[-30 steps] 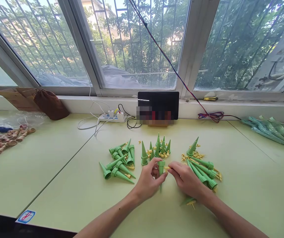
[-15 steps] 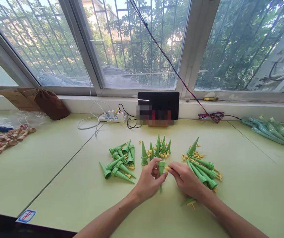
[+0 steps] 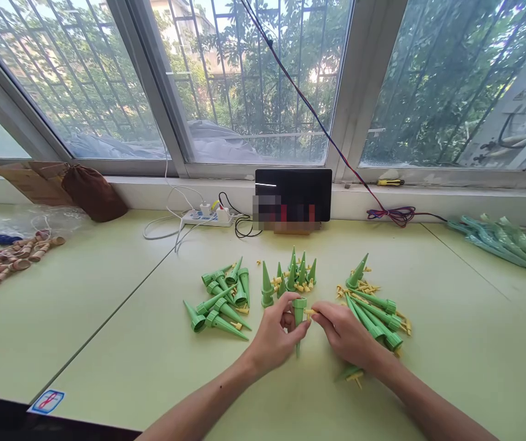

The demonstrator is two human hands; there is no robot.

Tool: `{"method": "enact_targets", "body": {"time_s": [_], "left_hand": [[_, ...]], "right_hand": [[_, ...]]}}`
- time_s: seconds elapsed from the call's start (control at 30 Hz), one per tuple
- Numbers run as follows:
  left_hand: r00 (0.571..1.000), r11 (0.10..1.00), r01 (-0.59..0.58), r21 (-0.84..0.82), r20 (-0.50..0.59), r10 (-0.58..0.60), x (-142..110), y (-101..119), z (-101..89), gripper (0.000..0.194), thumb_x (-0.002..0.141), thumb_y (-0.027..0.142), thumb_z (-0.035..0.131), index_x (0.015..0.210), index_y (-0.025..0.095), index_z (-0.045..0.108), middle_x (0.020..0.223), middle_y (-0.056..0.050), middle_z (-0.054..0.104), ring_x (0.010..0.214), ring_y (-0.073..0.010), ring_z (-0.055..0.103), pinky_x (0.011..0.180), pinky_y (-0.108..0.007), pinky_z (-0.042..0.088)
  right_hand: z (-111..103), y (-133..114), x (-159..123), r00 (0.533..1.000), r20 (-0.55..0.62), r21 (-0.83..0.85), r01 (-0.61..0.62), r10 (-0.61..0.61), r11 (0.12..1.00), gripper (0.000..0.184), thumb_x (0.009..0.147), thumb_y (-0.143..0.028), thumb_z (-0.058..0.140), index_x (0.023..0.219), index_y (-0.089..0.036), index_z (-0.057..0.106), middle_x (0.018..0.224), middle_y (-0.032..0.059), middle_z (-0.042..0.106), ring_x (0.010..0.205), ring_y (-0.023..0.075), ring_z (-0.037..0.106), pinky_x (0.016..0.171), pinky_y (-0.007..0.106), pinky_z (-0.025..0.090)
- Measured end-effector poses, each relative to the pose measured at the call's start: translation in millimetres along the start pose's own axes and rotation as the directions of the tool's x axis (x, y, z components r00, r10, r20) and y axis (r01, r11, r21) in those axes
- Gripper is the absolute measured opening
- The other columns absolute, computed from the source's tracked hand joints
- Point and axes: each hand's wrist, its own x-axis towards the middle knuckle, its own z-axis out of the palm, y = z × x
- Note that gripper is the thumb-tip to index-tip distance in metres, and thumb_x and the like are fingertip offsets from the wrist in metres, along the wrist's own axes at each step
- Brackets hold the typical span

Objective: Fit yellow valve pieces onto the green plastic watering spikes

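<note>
Between the thumb and fingers of my left hand (image 3: 275, 335) is a green plastic watering spike (image 3: 299, 311), upright with its point down. My right hand (image 3: 346, 331) pinches a small yellow plastic valve (image 3: 309, 312) against the spike's side, just below its ribbed collar. Whether the valve sits in a hole there I cannot tell. Behind my hands several green spikes (image 3: 267, 285) stand point up among yellow valves. A pile of green spikes (image 3: 221, 300) lies to the left. More spikes (image 3: 377, 315) with yellow valves lie beyond my right hand, and another spike (image 3: 349, 372) is partly under my right wrist.
At the back stand a black screen (image 3: 293, 196) and a white power strip (image 3: 208, 217) with cables. Wooden toys (image 3: 10, 263) and a brown bag (image 3: 93, 193) are at left. Green plastic packages (image 3: 504, 242) lie at right, and a yellow cutter (image 3: 390, 182) rests on the sill.
Both hands keep the same hold on the spike and the valve. The view has shifted very slightly; nothing else has visibly moved.
</note>
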Motion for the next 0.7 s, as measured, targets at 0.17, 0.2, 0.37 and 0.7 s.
{"method": "enact_targets", "body": {"time_s": [0.17, 0.2, 0.37, 0.7], "left_hand": [[1.000, 1.000, -0.010, 0.005, 0.000, 0.010, 0.6, 0.6, -0.2, 0.030, 0.089, 0.031, 0.064, 0.114, 0.019, 0.053, 0.063, 0.009, 0.034, 0.057, -0.0088, 0.033, 0.052, -0.020, 0.028], [1.000, 1.000, -0.013, 0.006, -0.001, 0.013, 0.6, 0.6, -0.1, 0.030, 0.089, 0.030, 0.064, 0.114, 0.019, 0.053, 0.063, 0.009, 0.035, 0.057, -0.0087, 0.033, 0.052, -0.020, 0.028], [1.000, 1.000, -0.025, 0.008, -0.011, 0.025, 0.1, -0.3, -0.1, 0.030, 0.088, 0.029, 0.064, 0.115, 0.019, 0.054, 0.064, 0.009, 0.036, 0.057, -0.0086, 0.034, 0.052, -0.020, 0.029], [1.000, 1.000, -0.013, 0.024, -0.006, 0.014, 0.3, 1.4, -0.2, 0.030, 0.088, 0.030, 0.065, 0.114, 0.019, 0.054, 0.063, 0.009, 0.035, 0.057, -0.0091, 0.034, 0.052, -0.020, 0.028]], "right_hand": [[-0.7, -2.0, -0.1, 1.000, 0.018, 0.040, -0.018, 0.018, 0.999, 0.031, 0.104, -0.027, 0.038, 0.073, -0.023, 0.038, 0.065, -0.0023, 0.047, 0.059, 0.0161, 0.045, 0.059, 0.027, 0.034], [-0.9, -2.4, -0.2, 1.000, 0.021, 0.047, -0.023, 0.022, 0.999, 0.031, 0.104, -0.027, 0.038, 0.073, -0.023, 0.037, 0.065, -0.0025, 0.047, 0.059, 0.0160, 0.044, 0.059, 0.027, 0.034], [-1.6, -2.6, 0.2, 0.998, 0.039, 0.061, -0.048, 0.046, 0.997, 0.032, 0.103, -0.027, 0.039, 0.072, -0.023, 0.035, 0.064, -0.0031, 0.045, 0.059, 0.0151, 0.043, 0.058, 0.026, 0.032], [-3.0, -3.3, 1.2, 0.996, 0.060, 0.109, -0.077, 0.071, 0.991, 0.032, 0.103, -0.028, 0.037, 0.072, -0.023, 0.032, 0.064, -0.0034, 0.042, 0.059, 0.0146, 0.039, 0.059, 0.027, 0.030]]}}
